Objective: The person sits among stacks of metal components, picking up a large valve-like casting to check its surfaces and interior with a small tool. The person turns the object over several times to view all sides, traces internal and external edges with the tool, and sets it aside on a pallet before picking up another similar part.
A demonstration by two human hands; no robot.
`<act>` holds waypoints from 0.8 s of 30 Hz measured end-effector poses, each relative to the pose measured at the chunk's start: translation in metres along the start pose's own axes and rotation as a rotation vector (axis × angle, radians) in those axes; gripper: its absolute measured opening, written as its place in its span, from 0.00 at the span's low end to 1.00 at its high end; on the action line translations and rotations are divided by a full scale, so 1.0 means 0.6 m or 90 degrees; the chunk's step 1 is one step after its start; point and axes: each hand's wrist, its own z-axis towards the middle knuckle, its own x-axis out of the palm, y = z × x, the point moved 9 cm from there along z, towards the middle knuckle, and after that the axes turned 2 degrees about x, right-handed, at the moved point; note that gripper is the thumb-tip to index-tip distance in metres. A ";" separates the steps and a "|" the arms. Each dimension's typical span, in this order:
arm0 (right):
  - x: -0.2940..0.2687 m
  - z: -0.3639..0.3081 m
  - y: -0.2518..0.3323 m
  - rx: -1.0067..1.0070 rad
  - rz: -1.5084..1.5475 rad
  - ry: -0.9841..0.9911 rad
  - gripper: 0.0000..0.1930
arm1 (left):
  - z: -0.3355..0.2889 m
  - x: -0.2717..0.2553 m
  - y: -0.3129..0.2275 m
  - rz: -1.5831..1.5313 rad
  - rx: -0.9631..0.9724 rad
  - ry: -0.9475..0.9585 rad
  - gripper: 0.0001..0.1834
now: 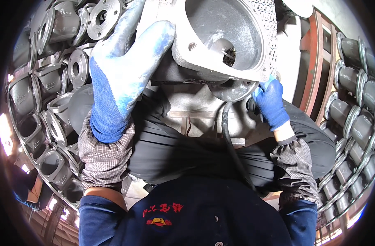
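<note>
A large grey cast-metal valve body [220, 37] with a square flange and a round hollow fills the top centre, its open face turned up toward me. My left hand [121, 69], in a blue and white work glove, is shut on its left side. My right hand [271, 102], in a blue glove, grips a tool under the casting's lower right edge; the tool itself is mostly hidden. A black hose [230, 143] runs down from that tool across my lap.
Several grey flanged valve castings [52, 82] are stacked at the left. More castings [355, 110] line racks at the right, beside a rust-red frame [314, 61]. Another person's arm in blue [27, 192] shows at the lower left.
</note>
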 end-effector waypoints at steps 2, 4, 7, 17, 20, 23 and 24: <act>-0.004 0.004 -0.005 -0.004 0.028 -0.017 0.13 | -0.001 -0.001 -0.002 0.062 0.035 0.005 0.17; -0.010 0.004 -0.002 -0.031 0.008 -0.041 0.13 | 0.000 0.001 0.000 0.051 0.038 0.008 0.17; -0.007 -0.001 0.001 -0.041 -0.023 -0.041 0.14 | 0.000 0.002 0.001 0.048 0.031 0.012 0.17; -0.016 0.010 -0.002 -0.062 0.039 -0.071 0.14 | -0.003 0.002 0.010 0.054 -0.062 0.032 0.15; -0.011 0.005 0.009 0.004 0.023 -0.003 0.14 | 0.004 0.004 0.003 0.115 -0.011 0.032 0.15; -0.026 0.011 0.007 -0.071 -0.003 -0.070 0.13 | -0.018 0.008 0.051 -0.161 -0.345 -0.018 0.16; -0.017 0.007 0.007 -0.063 -0.018 -0.038 0.13 | -0.019 0.009 0.053 -0.162 -0.344 -0.018 0.16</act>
